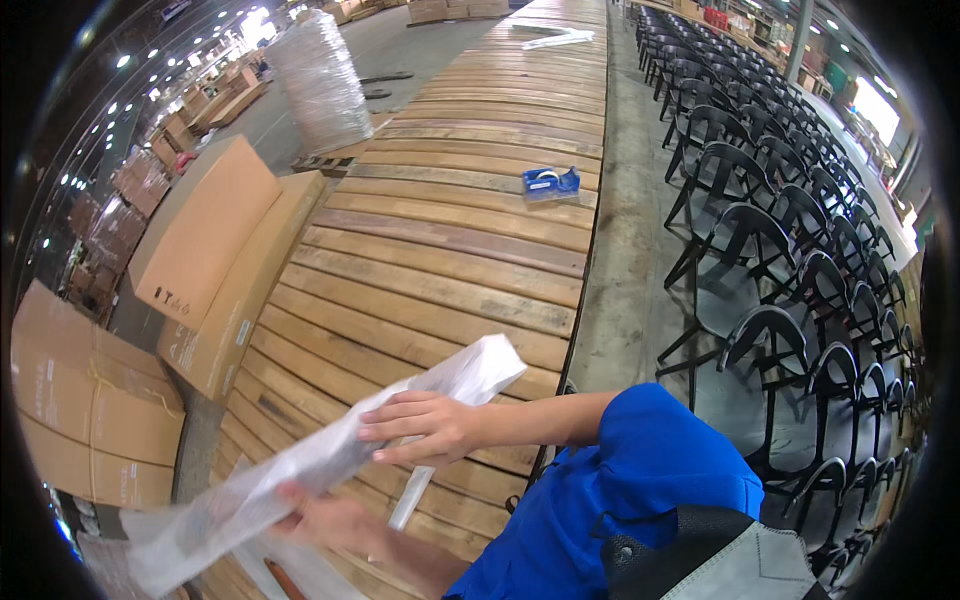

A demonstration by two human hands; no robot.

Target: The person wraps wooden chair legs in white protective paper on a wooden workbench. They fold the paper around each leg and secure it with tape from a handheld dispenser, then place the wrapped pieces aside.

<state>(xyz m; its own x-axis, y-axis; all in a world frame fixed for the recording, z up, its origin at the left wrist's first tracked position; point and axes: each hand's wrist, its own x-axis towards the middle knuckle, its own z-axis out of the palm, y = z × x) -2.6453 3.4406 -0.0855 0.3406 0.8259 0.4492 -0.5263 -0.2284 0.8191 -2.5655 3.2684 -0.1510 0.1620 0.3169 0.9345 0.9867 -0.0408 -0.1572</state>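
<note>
A long, narrow bundle in translucent white wrapping (pixel 460 375) lies slantwise in front of me, from the lower left up to the middle; its contents are hidden. My left hand (pixel 330 520), a little blurred, grips its lower edge. On top of the bundle rests my right hand (pixel 425 425), fingers stretched and slightly spread across the wrapping. Beneath my hands, a white flat strip (pixel 410 498) lies on the slatted wooden table (pixel 430 270). An orange-brown piece (pixel 283 578) shows near a pale wrapping sheet at the lower edge.
A blue tape dispenser (pixel 551 185) stands near the table's right edge. White pieces (pixel 555 38) lie at the far end. Cardboard cartons (pixel 215 260) crowd the left side, with a film-wrapped stack (pixel 318 85) beyond. Rows of black chairs (pixel 735 250) line the right.
</note>
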